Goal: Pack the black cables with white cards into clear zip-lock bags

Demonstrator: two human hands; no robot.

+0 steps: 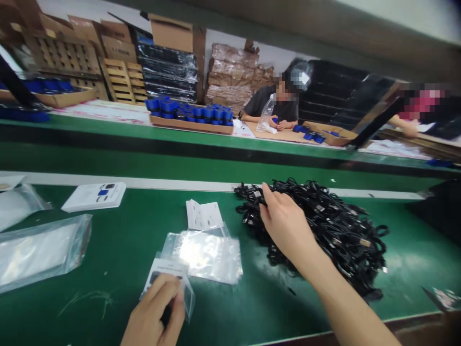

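In the head view, my left hand (156,307) pinches a small clear plastic bag (190,300) with a printed leaflet (166,267) showing through it or lying against it. My right hand (286,223) reaches over a large heap of coiled black cables (334,235), touching its left part. Its index finger and thumb are apart, and the other fingers are partly hidden; I see no cable in its grasp. Between the hands lies a stack of empty clear zip bags (212,254). A folded white leaflet (205,216) sits just behind that stack.
A stack of printed cards (95,196) and larger plastic packs (39,250) lie at the left. Beyond the green bench, a raised shelf (118,129) bears a carton of blue items (194,120) and a bottle (266,113). A co-worker (270,105) sits behind it. Another person's arm shows at right.
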